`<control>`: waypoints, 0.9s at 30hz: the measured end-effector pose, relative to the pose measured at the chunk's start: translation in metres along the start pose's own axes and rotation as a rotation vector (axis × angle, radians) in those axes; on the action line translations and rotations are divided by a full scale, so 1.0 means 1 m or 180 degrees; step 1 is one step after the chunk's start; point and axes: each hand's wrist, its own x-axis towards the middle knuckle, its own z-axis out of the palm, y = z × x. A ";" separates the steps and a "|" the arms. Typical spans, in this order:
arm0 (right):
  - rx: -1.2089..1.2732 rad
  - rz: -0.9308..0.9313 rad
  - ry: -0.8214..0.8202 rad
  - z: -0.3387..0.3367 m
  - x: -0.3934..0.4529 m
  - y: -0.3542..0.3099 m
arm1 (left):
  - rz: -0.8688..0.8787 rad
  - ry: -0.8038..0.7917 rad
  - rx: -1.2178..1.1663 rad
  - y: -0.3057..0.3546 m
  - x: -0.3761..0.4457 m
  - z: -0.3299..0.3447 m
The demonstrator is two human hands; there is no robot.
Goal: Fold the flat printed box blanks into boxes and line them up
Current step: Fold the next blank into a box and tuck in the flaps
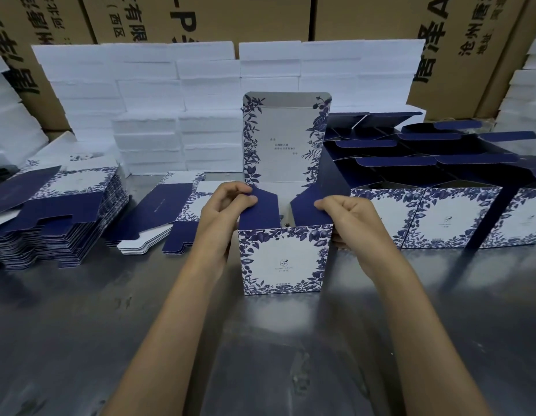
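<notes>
Left hand (223,205): pinches the navy left side flap (260,210) between thumb and curled fingers
Right hand (347,213): pinches the right side flap (308,205) likewise
Box in work (283,259): upright on the steel table (260,355), between both hands; lid (286,139) standing open behind the grip
Finished boxes (449,217): lined up just right of the grip
Flat blanks (59,211): stacked well left; smaller pile (173,214) nearer
Foam blocks (176,109): stacked beyond
</notes>
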 end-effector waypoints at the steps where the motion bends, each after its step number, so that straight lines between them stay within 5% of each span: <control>1: 0.0045 -0.0020 0.0017 0.001 0.000 0.000 | -0.0007 -0.0006 0.0008 0.001 0.000 -0.001; 14: 0.0387 -0.0229 0.0435 0.002 0.001 0.003 | -0.0196 -0.0470 0.0115 0.007 -0.001 -0.007; 27: 0.1593 0.0060 0.0256 0.012 -0.003 -0.002 | -0.0098 -0.0047 0.0111 0.003 -0.002 0.000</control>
